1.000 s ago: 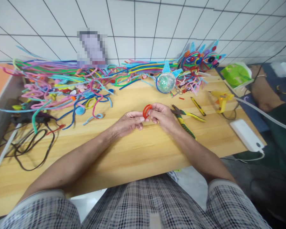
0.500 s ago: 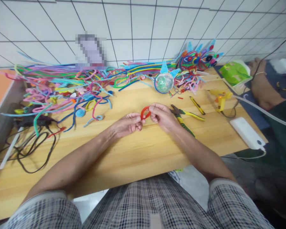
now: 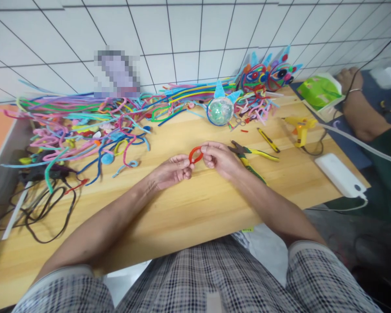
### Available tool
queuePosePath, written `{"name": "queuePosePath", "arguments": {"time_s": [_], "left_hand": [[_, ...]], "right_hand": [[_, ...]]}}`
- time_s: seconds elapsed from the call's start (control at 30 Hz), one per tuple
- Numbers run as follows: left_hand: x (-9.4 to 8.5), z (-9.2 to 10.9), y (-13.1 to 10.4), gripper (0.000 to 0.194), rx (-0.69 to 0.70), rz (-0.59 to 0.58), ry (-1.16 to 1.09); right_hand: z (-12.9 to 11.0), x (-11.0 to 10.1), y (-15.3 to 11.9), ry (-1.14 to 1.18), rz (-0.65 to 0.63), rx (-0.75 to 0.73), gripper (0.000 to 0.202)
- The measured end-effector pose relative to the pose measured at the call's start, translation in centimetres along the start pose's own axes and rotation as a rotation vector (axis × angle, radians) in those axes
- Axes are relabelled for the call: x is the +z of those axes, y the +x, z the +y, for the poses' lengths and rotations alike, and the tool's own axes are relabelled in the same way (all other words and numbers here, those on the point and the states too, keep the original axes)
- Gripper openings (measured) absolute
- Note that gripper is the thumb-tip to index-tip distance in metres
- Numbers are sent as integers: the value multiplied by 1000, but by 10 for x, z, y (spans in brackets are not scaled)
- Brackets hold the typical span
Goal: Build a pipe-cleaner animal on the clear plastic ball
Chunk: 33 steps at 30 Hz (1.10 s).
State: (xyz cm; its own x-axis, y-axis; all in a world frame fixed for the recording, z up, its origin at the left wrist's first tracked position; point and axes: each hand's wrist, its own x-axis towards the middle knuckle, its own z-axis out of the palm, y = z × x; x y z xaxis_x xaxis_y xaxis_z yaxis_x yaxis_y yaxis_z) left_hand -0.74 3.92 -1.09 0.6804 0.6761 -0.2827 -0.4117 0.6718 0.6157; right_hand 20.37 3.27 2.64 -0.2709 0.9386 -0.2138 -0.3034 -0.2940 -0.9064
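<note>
A red pipe cleaner [image 3: 194, 150], bent into an oval loop, is held up between my two hands over the table. My left hand [image 3: 176, 170] pinches its lower left part between thumb and fingers. At its upper right side, the thumb and forefinger of my right hand [image 3: 220, 158] grip it. Just right of that hand, pliers [image 3: 247, 161] with yellow and green handles lie with their jaws pointing away. Beyond my hands stands a clear ball [image 3: 220, 111] rimmed in blue, with light blue pointed ears.
Many coloured pipe cleaners [image 3: 84, 114] heap along the wall. Two decorated balls [image 3: 256, 78] sit at the back right. A yellow cutter [image 3: 268, 140], glue gun [image 3: 300, 128] and white power bank [image 3: 340, 174] lie right. Black cables [image 3: 52, 217] coil left. Another person's arm [image 3: 361, 106] rests far right.
The camera view has tilted slightly. My hands keep hold of the red loop, which looks a little more stretched and tilted than before.
</note>
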Motion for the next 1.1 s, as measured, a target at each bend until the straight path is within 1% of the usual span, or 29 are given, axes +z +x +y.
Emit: {"name": "queuePosePath", "arguments": {"time_s": [0.1, 0.2, 0.37, 0.47, 0.67, 0.77, 1.0, 1.1], "left_hand": [[0, 1, 0, 31, -19, 21, -5], [-1, 1, 1, 28, -29, 47, -28], [-2, 2, 0, 24, -38, 63, -58], [-2, 3, -1, 23, -39, 51, -54], [-2, 3, -2, 32, -61, 3, -26], [-3, 3, -2, 39, -60, 7, 8], [-4, 2, -1, 32, -45, 9, 39], [-4, 3, -1, 29, -42, 5, 49]], "right_hand": [[-1, -2, 0, 21, -13, 55, 33], [-1, -4, 1, 24, -38, 74, 36], [1, -7, 2, -15, -113, 83, 43], [3, -8, 2, -27, -117, 61, 45], [6, -11, 2, -46, -108, 19, 43], [6, -11, 1, -48, -120, 21, 42], [3, -15, 2, 28, -183, 136, 42], [4, -18, 4, 39, -187, 160, 39]]}}
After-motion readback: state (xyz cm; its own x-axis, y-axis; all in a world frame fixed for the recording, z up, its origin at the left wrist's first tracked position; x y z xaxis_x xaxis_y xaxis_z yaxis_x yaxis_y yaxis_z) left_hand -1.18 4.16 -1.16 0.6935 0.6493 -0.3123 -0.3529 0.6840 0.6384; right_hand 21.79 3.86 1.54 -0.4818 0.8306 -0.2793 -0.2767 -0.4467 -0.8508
